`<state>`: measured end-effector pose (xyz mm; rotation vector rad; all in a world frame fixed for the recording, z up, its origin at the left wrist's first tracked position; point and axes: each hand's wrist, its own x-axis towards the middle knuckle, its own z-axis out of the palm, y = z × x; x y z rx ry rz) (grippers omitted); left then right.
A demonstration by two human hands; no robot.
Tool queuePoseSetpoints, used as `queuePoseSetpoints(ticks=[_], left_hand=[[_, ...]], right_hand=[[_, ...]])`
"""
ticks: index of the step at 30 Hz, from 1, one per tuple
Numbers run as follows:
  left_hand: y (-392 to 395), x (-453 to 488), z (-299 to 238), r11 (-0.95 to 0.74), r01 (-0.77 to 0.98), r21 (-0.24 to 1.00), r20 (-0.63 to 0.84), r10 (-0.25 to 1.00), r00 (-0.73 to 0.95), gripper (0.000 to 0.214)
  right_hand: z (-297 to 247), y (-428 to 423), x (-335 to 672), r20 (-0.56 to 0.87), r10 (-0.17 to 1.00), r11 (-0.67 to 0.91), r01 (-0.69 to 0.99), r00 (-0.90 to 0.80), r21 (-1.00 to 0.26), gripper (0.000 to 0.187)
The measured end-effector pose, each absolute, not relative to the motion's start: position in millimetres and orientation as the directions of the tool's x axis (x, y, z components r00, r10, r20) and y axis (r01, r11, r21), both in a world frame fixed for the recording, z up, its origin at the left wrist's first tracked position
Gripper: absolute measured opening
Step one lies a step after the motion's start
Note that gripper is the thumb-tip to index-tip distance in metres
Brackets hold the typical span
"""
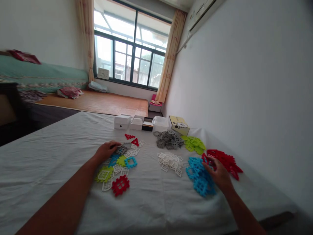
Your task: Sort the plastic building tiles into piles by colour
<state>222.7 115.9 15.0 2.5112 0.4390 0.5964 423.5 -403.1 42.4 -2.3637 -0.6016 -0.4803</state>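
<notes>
My left hand (107, 151) is at the upper left of a mixed group of flat plastic building pieces, fingers closed together beside grey pieces (124, 149). Whatever is in its fingertips I cannot make out. Around it lie white lattice pieces (117, 168), a blue square (131, 162), green pieces (104, 174) and a red notched square (120, 185). On the right, my right hand (218, 173) pinches a red building piece (204, 158), partly hidden by the fingers. This is above the edge of a blue pile (201, 179), next to a red pile (226, 161).
Grey (169, 139), lime green (194, 144) and white piles (170, 161) lie on the white-clothed table (146, 209). Behind them stand a white box (122, 122), a clear container (160, 123) and a yellow box (179, 125). A wall (256, 114) borders the right side.
</notes>
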Motion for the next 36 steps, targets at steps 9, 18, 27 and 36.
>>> queuePoseSetpoints(ticks=[9, 18, 27, 36], left_hand=[[121, 224, 12, -0.827, 0.195, 0.526, 0.321, 0.406, 0.855, 0.038], [113, 221, 9, -0.840, 0.224, 0.494, 0.336, 0.422, 0.842, 0.032], [112, 219, 5, -0.812, 0.196, 0.550, 0.348, 0.436, 0.830, 0.028], [112, 219, 9, -0.822, 0.197, 0.535, 0.351, 0.428, 0.833, 0.030]], right_hand=[[14, -520, 489, 0.530, -0.013, -0.838, 0.280, 0.848, -0.469, 0.056], [42, -338, 367, 0.487, 0.509, -0.515, 0.704, 0.710, -0.489, 0.034], [44, -172, 218, 0.247, 0.931, -0.202, 0.943, 0.269, -0.264, 0.057], [48, -187, 244, 0.291, 0.919, -0.176, 0.937, 0.266, -0.303, 0.046]])
